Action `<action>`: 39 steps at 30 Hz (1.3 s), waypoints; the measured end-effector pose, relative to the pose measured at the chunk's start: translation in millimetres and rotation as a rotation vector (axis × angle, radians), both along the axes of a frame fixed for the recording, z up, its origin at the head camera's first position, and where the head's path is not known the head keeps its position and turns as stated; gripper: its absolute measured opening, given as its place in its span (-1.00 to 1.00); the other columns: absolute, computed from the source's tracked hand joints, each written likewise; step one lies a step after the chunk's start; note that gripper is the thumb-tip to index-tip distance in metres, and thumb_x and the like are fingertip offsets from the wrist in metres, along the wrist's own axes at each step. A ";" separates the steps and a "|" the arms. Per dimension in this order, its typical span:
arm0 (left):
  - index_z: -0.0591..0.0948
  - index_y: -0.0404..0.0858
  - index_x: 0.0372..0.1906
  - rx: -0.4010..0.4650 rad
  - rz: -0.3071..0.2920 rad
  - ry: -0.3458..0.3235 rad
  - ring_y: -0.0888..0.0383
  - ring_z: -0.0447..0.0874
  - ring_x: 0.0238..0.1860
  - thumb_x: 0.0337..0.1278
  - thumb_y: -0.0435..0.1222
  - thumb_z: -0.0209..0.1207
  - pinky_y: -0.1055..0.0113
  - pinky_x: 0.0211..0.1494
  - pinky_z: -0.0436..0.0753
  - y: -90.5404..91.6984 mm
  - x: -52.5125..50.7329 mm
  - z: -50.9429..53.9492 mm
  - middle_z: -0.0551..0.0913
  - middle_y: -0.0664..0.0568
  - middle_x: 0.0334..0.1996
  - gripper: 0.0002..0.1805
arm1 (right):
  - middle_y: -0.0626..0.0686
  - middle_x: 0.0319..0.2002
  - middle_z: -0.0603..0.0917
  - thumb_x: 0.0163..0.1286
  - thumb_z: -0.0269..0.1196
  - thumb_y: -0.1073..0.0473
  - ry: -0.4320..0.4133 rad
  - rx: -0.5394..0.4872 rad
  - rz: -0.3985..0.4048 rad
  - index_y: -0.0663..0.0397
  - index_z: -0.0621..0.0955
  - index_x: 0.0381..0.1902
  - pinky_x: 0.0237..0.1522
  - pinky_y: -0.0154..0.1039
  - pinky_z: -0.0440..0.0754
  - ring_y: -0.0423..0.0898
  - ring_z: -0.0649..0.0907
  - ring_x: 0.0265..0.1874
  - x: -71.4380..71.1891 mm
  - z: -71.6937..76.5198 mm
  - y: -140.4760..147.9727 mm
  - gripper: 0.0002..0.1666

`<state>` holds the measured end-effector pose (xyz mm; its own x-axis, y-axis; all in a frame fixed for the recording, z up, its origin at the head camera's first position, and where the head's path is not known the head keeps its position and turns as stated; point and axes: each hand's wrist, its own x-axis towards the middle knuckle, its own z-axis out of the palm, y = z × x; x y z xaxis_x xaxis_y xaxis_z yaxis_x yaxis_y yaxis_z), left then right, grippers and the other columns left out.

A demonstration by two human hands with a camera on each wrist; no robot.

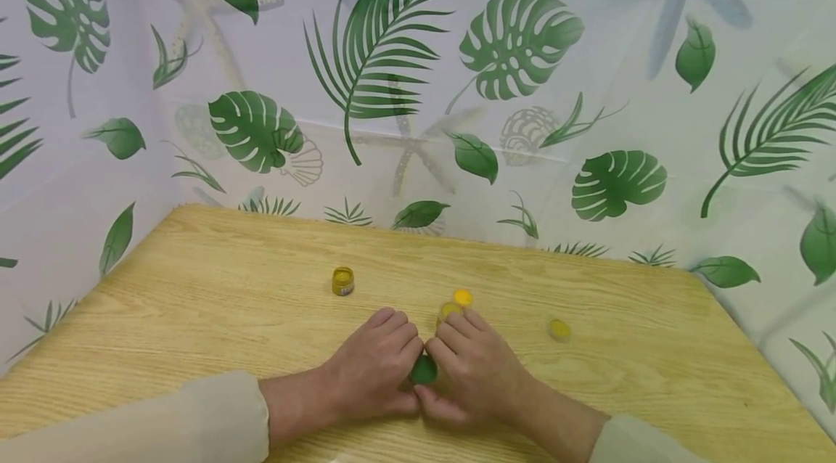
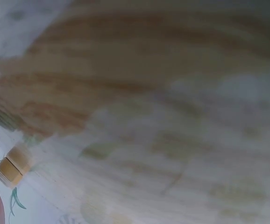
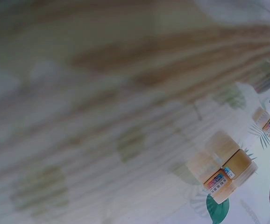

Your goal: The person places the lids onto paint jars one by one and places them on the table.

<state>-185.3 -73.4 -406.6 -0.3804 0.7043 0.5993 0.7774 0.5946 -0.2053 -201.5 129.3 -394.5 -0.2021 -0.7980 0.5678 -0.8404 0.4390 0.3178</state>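
In the head view both hands meet above the front of the table and grip a small green paint jar [image 1: 424,370] between them. My left hand [image 1: 379,369] holds it from the left with fingers curled, and my right hand [image 1: 473,369] from the right. Only the round green face of the jar shows; the fingers hide its sides. Just beyond the right hand's knuckles stands a yellow paint jar [image 1: 449,310], partly covered, with an orange-yellow one [image 1: 463,297] beside it.
An open ochre jar [image 1: 342,281] stands farther back on the left of the wooden table [image 1: 228,289]. A small round yellow lid [image 1: 559,330] lies to the right. A leaf-patterned curtain [image 1: 405,173] hangs behind the table.
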 end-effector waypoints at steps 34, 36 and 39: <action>0.50 -0.12 -0.49 0.064 0.006 0.006 0.20 0.31 -0.41 -0.14 0.05 0.29 0.34 -0.11 0.41 0.2 -4.4 0.7 0.42 0.18 -0.53 -0.64 | -0.07 -0.43 0.49 0.24 -0.02 -0.18 0.018 -0.048 0.020 0.04 0.56 -0.34 -0.24 -0.23 0.40 -0.07 0.45 -0.38 -5.7 0.4 0.7 -0.56; 0.50 -0.12 -0.49 0.059 0.005 0.005 0.20 0.32 -0.41 -0.14 0.06 0.30 0.34 -0.10 0.41 -0.1 -4.4 0.0 0.42 0.18 -0.53 -0.63 | -0.07 -0.45 0.48 0.25 -0.01 -0.17 0.017 -0.053 0.028 0.05 0.55 -0.35 -0.25 -0.24 0.40 -0.08 0.44 -0.39 -5.7 -0.1 0.1 -0.57; 0.50 -0.12 -0.48 0.051 0.008 -0.001 0.19 0.32 -0.40 -0.13 0.08 0.29 0.33 -0.09 0.41 -0.8 -4.2 -0.3 0.43 0.18 -0.52 -0.63 | -0.07 -0.46 0.47 0.26 -0.01 -0.17 0.012 -0.058 0.032 0.06 0.54 -0.37 -0.26 -0.25 0.41 -0.09 0.44 -0.40 -5.3 -0.4 -0.7 -0.58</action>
